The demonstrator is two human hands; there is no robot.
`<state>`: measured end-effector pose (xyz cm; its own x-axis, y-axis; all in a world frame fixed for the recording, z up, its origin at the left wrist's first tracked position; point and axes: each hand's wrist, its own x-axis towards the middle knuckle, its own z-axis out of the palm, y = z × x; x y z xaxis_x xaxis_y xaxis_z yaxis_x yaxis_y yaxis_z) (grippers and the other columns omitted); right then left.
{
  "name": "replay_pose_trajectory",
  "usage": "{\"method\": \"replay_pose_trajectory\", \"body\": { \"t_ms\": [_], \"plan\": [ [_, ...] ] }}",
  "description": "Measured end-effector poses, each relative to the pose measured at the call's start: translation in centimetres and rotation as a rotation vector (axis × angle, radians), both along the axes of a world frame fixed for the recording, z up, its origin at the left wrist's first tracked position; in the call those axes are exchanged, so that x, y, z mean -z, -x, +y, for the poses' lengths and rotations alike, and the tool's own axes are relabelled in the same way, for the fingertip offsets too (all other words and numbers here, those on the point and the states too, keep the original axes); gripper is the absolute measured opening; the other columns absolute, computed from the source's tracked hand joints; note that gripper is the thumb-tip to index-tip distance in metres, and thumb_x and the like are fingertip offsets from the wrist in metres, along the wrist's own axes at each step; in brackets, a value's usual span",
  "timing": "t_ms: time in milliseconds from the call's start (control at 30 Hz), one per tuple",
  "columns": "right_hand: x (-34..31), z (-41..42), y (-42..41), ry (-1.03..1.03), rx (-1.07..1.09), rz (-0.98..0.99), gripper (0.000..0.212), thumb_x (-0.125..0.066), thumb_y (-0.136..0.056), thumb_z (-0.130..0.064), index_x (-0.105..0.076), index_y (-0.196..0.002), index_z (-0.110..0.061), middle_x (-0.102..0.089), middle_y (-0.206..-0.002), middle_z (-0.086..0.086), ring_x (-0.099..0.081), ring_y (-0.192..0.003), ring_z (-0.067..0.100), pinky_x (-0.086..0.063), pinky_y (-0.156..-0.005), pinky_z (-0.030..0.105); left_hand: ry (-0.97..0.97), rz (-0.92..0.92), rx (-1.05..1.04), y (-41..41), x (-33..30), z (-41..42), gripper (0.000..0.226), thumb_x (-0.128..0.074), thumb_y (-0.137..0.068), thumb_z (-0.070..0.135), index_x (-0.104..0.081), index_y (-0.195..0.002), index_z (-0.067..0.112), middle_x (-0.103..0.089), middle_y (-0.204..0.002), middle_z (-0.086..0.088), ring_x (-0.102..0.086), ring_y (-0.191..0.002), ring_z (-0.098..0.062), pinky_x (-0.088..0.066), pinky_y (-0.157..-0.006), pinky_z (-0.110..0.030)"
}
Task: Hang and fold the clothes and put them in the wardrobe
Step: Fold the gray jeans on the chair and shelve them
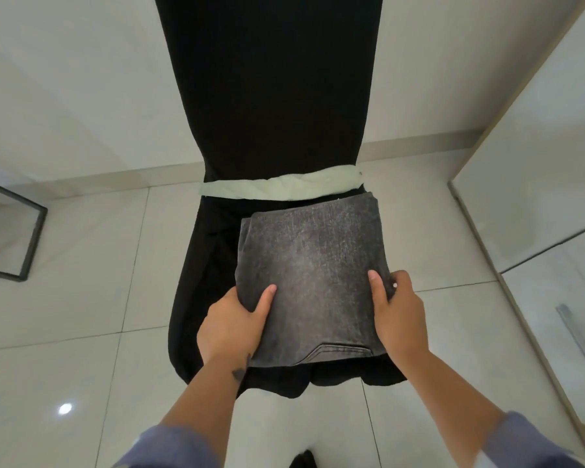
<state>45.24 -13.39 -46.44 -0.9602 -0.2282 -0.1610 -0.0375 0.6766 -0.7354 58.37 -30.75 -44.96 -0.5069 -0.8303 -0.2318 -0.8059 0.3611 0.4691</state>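
Observation:
A folded pair of dark grey washed jeans [313, 268] is held flat over the seat of a chair covered in black cloth [271, 96]. My left hand [233, 324] grips the jeans' near left edge, thumb on top. My right hand [399, 310] grips the near right edge the same way. A pale green folded cloth [277, 188] lies across the back of the seat, behind the jeans. I cannot tell whether the jeans rest on the seat or hover just above it.
A white wardrobe [537, 184] with a metal handle [576, 332] stands at the right, its doors closed. A dark metal frame [27, 241] stands on the tiled floor at the left. Pale wall behind the chair.

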Motion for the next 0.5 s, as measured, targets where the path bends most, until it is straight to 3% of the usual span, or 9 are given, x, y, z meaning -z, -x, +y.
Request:
{"method": "replay_pose_trajectory", "body": {
  "t_ms": [200, 367, 500],
  "plan": [
    [-6.9, 5.3, 1.9, 0.06, 0.137, 0.104, 0.038, -0.043, -0.092, -0.05, -0.046, -0.096, -0.013, -0.053, -0.068, -0.002, -0.056, -0.066, 0.023, -0.037, -0.05, 0.027, 0.034, 0.093, 0.16, 4.1, -7.0, 3.6, 0.052, -0.042, -0.08, 0.074, -0.059, -0.093, 0.026, -0.061, -0.078, 0.013, -0.055, -0.066, -0.007, -0.048, -0.058, -0.026],
    [-13.1, 12.3, 3.2, 0.012, 0.315, 0.184, 0.045, -0.043, -0.094, -0.05, -0.051, -0.107, -0.008, -0.06, -0.086, 0.008, -0.059, -0.083, 0.032, -0.05, -0.068, 0.039, 0.111, 0.105, 0.358, 8.5, -13.6, 8.9, 0.055, -0.04, -0.082, 0.072, -0.06, -0.098, 0.024, -0.063, -0.085, 0.005, -0.06, -0.077, -0.018, -0.044, -0.06, -0.029],
    [-17.6, 19.6, 3.2, -0.041, 0.474, 0.257, 0.044, -0.041, -0.093, -0.053, -0.05, -0.103, -0.011, -0.065, -0.092, 0.014, -0.06, -0.085, 0.036, -0.051, -0.069, 0.045, 0.138, 0.161, 0.519, 11.8, -17.5, 15.0, 0.059, -0.038, -0.082, 0.074, -0.061, -0.102, 0.023, -0.065, -0.092, 0.0, -0.062, -0.089, -0.024, -0.047, -0.064, -0.033]
  ]
}}
